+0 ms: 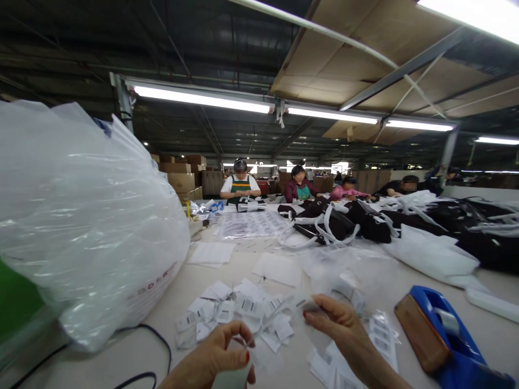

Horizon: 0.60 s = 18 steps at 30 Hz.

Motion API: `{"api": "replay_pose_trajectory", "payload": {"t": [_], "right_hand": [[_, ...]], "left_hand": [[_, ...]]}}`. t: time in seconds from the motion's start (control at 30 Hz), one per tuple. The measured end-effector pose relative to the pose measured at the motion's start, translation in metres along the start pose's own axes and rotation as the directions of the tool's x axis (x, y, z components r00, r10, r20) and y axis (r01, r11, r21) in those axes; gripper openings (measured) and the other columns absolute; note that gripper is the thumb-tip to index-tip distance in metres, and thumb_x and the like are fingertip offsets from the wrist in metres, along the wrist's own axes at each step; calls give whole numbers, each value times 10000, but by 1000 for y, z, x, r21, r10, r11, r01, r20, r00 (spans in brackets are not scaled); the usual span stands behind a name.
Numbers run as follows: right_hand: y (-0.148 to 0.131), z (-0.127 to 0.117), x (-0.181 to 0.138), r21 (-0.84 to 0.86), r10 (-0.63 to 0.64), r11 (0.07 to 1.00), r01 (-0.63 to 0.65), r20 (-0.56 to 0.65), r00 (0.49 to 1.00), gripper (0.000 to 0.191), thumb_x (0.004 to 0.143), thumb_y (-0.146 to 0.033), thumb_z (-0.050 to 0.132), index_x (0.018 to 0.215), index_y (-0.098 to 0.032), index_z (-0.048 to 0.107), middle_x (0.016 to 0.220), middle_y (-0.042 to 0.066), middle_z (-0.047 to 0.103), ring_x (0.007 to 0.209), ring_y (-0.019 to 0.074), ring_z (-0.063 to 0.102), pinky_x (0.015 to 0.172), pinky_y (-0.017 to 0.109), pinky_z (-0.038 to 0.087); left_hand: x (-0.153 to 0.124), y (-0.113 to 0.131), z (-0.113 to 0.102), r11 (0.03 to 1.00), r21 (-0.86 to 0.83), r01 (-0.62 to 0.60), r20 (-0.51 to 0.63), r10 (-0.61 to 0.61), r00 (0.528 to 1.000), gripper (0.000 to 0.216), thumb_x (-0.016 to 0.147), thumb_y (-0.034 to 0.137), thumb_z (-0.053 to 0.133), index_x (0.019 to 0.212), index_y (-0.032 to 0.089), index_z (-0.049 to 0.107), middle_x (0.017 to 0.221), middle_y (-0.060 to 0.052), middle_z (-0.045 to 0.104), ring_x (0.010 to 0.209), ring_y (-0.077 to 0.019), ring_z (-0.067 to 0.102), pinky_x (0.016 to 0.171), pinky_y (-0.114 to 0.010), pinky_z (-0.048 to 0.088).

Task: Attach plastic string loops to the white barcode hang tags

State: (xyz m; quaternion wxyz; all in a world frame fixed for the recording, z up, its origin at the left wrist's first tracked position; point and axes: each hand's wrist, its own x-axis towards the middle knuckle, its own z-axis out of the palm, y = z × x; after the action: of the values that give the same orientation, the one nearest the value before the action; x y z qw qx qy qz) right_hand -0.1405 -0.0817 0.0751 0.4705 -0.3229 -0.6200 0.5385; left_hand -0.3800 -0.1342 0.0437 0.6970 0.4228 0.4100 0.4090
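Note:
My left hand (217,354) sits low at the front of the table, fingers pinched on a small white paper tag (237,373) and a thin clear plastic strip (270,319) that runs up to the right. My right hand (338,324) is a little farther out, its fingertips closed on the other end of that strip. Between and beyond the hands lies a loose heap of white barcode tags (239,313). More tags in clear sleeves (379,335) lie just right of my right hand.
A large stuffed clear plastic bag (81,216) fills the left side, with a black cable (154,346) below it. A blue tape dispenser (441,335) stands at front right. Black bags with white straps (344,221) are piled across the table. Several people work at the far end.

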Motion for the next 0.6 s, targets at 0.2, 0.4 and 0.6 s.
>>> {"api": "replay_pose_trajectory", "payload": {"t": [0.2,0.4,0.6], "right_hand": [[-1,-6,-1,-89,-27,996,23,-44,999,112,656,-295,667,697,-203,716,674,-5,663,683,160,537,665,258,394],[4,-14,-10,-60,47,997,-50,-54,997,138,629,-312,678,670,-184,707,647,-2,648,653,154,523,641,257,385],[9,-19,-18,22,129,992,-128,-52,990,149,591,-308,702,643,-169,699,645,14,660,655,170,534,644,273,384]], "left_hand": [[13,-31,2,999,-32,-12,152,17,988,345,381,331,843,548,111,637,483,-14,585,425,-78,464,417,-189,243],[18,-38,3,999,-35,-24,141,29,990,425,377,354,843,687,132,655,557,-7,606,442,-70,470,441,-181,280],[13,-36,-2,990,-42,-133,188,138,972,689,454,443,803,1043,207,532,654,22,590,362,-10,331,374,-167,199]]}}
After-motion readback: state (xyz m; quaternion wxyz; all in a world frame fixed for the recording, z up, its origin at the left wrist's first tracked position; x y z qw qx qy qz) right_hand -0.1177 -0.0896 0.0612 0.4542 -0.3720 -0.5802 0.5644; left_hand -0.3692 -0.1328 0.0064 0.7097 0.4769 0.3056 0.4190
